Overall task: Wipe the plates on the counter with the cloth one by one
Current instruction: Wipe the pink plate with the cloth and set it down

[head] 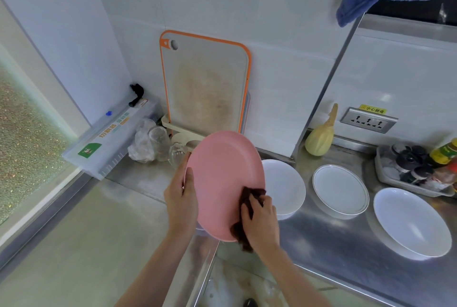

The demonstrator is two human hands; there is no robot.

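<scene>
A pink plate (pixel 221 175) is held up, tilted, above the steel counter (pixel 333 237). My left hand (pixel 181 201) grips its left rim, thumb on the front face. My right hand (pixel 261 223) holds a dark brown cloth (pixel 247 210) bunched against the plate's lower right part. Three white dishes rest on the counter to the right: a plate (pixel 286 186) partly hidden behind the pink one, a rimmed plate (pixel 340 189), and a deep dish (pixel 411 221).
An orange-edged cutting board (pixel 205 84) leans on the tiled wall behind. Glass jars (pixel 158 143) and a long plastic box (pixel 108 138) stand at the left. A tray of condiment jars (pixel 415 168) sits far right, a yellow gourd (pixel 320 136) near a wall socket (pixel 368 119).
</scene>
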